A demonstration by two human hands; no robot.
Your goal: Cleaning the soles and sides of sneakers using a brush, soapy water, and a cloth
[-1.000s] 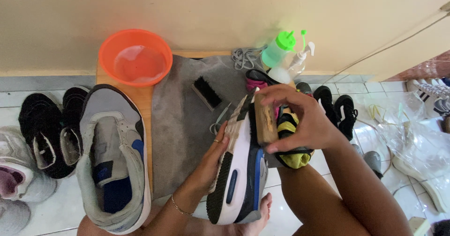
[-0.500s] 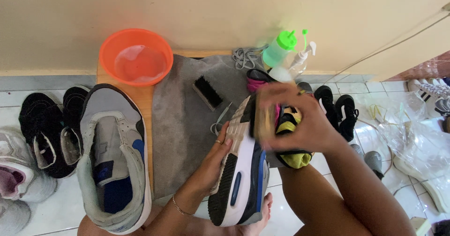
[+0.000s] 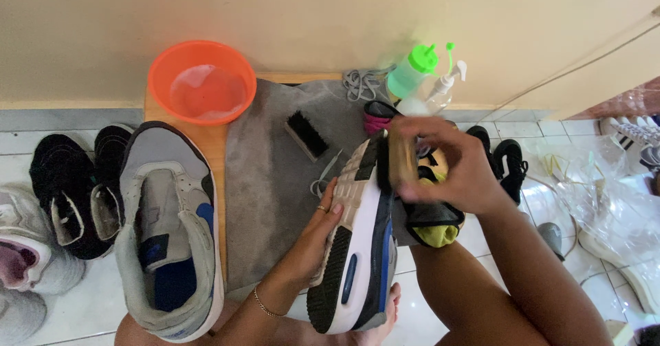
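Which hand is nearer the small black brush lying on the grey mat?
Left. The left hand cups the sneaker's sole, just below and right of the black brush. The right hand works a wooden brush farther right.

Two bottles stand by the wall past the mat: a green bottle (image 3: 410, 73) with a bright green cap, and just beside it a clear pump bottle (image 3: 440, 92). A crumpled clear plastic bag (image 3: 605, 195) lies on the tiles at right.

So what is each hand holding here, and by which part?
The left hand holds the sneaker on its side, palm and fingers against the sole. The right hand grips a wooden brush by its back, bristles against the sneaker's toe end.
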